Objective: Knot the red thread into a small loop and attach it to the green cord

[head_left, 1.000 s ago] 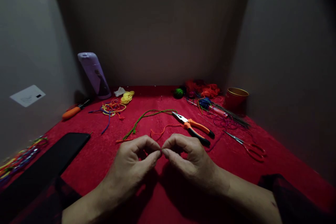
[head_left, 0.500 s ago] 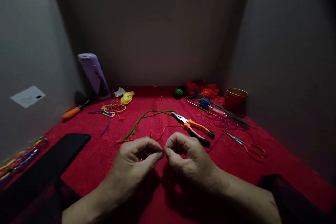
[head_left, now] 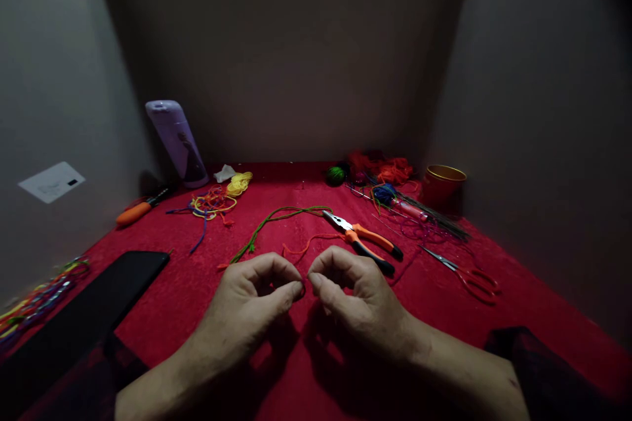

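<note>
My left hand (head_left: 257, 302) and my right hand (head_left: 358, 296) are raised over the red cloth, thumbs and forefingers pinched and fingertips almost meeting. Whatever lies between them is too small and dark to make out. Just beyond, a red-orange yarn strand (head_left: 309, 243) curves across the cloth. A braided green cord (head_left: 257, 237) arches behind it, reaching the tip of the orange-handled pliers (head_left: 358, 237). To the right of my right hand lie scissors (head_left: 464, 275) with red-orange handles.
A black phone-like slab (head_left: 118, 296) and bundled coloured threads (head_left: 42, 296) lie at left. Behind stand a purple bottle (head_left: 178, 145) and tangled yarn (head_left: 212, 200). At back right are a green yarn ball (head_left: 336, 175), a blue yarn bundle (head_left: 385, 193) and a red cup (head_left: 442, 187).
Both hands have shifted slightly; the left fingertips have drawn a little leftward and the right fingertips slightly upward. Both stay pinched. The objects on the cloth have not moved.
</note>
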`<state>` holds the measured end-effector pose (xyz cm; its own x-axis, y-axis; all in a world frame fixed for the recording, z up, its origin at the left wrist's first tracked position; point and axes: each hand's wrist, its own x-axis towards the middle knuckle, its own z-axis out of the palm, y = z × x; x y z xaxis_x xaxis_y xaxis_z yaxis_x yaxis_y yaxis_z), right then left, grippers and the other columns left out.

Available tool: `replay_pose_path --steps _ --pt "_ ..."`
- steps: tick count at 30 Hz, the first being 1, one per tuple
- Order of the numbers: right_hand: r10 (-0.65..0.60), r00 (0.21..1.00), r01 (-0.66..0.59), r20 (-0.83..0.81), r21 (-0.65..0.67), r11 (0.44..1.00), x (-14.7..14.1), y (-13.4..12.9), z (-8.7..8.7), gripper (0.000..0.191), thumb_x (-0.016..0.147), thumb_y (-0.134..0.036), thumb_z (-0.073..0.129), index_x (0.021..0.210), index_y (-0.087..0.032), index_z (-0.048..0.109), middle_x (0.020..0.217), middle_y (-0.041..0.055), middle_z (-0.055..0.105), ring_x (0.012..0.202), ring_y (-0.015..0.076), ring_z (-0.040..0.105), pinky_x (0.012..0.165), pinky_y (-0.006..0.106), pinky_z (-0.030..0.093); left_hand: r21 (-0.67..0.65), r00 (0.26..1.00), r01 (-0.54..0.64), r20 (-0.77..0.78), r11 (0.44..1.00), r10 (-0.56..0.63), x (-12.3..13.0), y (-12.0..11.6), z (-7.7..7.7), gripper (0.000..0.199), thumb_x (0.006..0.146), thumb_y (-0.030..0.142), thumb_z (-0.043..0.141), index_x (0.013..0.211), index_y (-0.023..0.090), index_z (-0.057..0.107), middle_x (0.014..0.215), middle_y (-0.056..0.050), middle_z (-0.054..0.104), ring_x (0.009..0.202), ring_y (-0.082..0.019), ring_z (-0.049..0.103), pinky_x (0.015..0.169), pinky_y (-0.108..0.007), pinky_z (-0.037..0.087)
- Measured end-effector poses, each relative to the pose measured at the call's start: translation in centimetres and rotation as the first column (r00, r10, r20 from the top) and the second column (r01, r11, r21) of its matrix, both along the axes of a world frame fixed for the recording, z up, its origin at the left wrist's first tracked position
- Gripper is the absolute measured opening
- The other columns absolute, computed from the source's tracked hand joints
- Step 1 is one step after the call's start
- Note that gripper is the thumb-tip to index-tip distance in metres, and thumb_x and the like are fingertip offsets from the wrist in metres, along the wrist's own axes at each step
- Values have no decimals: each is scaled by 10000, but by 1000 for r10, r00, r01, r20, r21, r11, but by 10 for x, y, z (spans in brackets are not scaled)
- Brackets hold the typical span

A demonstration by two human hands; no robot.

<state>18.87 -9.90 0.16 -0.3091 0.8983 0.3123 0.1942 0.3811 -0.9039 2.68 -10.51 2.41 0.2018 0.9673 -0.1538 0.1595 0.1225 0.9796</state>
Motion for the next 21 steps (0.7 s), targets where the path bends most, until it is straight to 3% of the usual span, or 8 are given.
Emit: replay_pose_path --steps 10,21 --pt "15 994 -38 112 214 976 -1 -2 -5 96 747 -68 504 724 -159 525 622 -24 511 542 81 450 507 201 359 61 999 11 -45 998 -8 -1 0 -1 115 727 255 619 694 153 579 575 20 555 481 -88 475 445 -192 359" --pt "-27 994 9 110 158 987 0 -2 -1 73 775 -94 504 756 -152 545 632 -17 527 554 87 474 515 209 370 43 999 28 -34 999 -26 0 1 -1 121 739 260 621 711 152 571 575 36 534 473 -74 460 446 -189 359"
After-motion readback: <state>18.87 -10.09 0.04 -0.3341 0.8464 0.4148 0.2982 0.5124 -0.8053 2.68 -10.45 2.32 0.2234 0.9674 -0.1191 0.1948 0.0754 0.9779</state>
